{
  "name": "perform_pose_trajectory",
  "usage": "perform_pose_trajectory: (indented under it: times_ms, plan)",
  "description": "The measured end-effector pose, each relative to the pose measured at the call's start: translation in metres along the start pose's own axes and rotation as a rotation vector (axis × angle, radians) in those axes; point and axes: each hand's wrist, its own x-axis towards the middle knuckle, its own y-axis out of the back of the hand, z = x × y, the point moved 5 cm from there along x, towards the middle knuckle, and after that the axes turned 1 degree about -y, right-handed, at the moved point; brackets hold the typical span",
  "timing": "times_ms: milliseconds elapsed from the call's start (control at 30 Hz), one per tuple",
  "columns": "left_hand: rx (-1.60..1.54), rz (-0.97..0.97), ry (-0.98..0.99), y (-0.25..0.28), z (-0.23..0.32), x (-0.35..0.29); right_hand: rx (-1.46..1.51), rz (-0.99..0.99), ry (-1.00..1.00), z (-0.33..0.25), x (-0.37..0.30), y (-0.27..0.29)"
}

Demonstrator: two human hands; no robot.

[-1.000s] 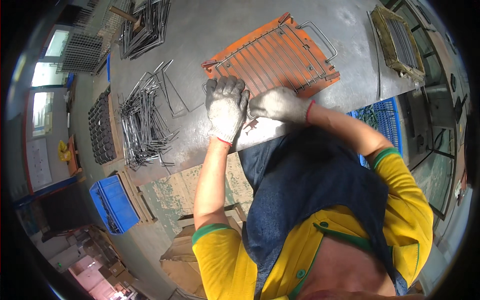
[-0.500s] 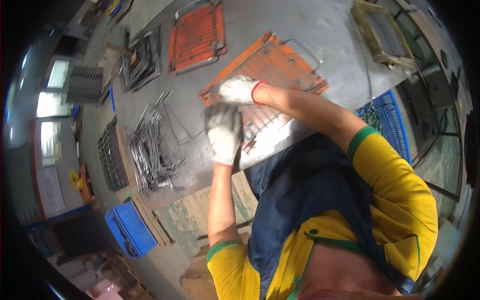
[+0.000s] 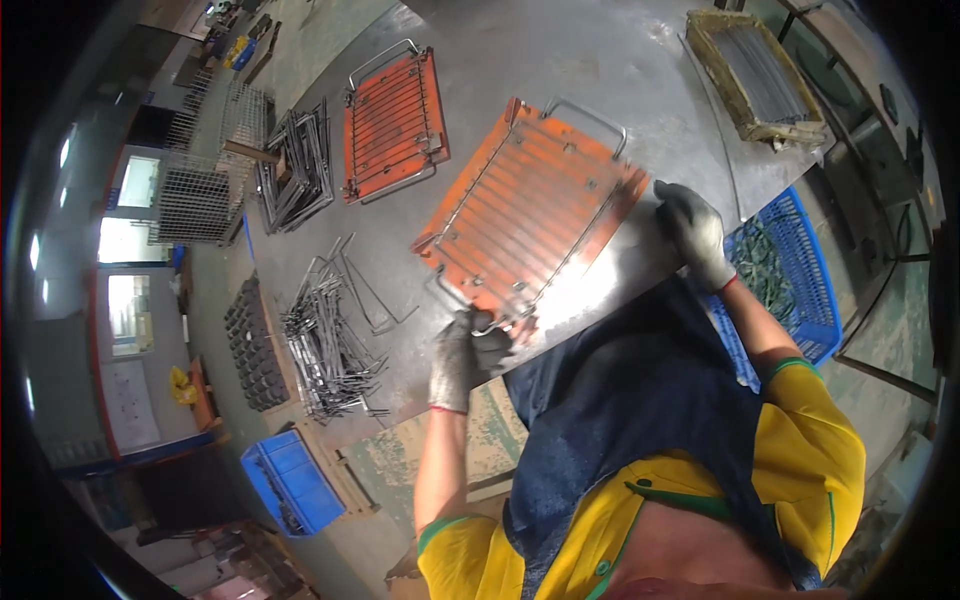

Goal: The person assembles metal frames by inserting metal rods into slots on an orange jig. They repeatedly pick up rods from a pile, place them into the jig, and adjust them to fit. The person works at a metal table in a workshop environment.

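An orange slotted jig plate (image 3: 530,205) with thin metal rods laid across it lies tilted on the metal table. A bent wire handle (image 3: 577,108) sticks out at its far right end. At its near left end is a second bent wire handle (image 3: 447,287). My left hand (image 3: 460,362), in a white glove with dark fingers, is closed around the near end of that second handle, beside the plate's corner. The exact grip is partly hidden. My right hand (image 3: 697,235), gloved alike, is off the plate near the table's front edge, fingers apart and holding nothing.
Another orange jig plate (image 3: 395,125) with rods lies farther left. Bent wire pieces (image 3: 325,335) are heaped at the left, with dark metal frames (image 3: 295,165) behind. A tray of straight rods (image 3: 760,75) stands far right. Blue crates (image 3: 292,485) (image 3: 808,275) flank the table.
My right hand has left the plate's left side and swung right toward the table edge. My left hand has come nearer me, to the plate's near corner, where a wire handle now shows.
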Motion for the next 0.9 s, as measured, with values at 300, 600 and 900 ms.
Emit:
perform_pose_trajectory:
  times_ms: [300,600,900]
  plan:
    - [-0.068,-0.385,-0.209,-0.192,0.024,0.074,-0.183,-0.006,0.158,-0.013,-0.006,-0.009]
    - [-0.255,0.275,-0.694,-0.093,0.146,0.169,-0.22,0.04,0.196,-0.013,-0.006,-0.012]
    - [-0.184,-0.033,-0.846,-0.135,0.17,0.133,-0.213,0.035,0.258,0.008,-0.007,-0.016]
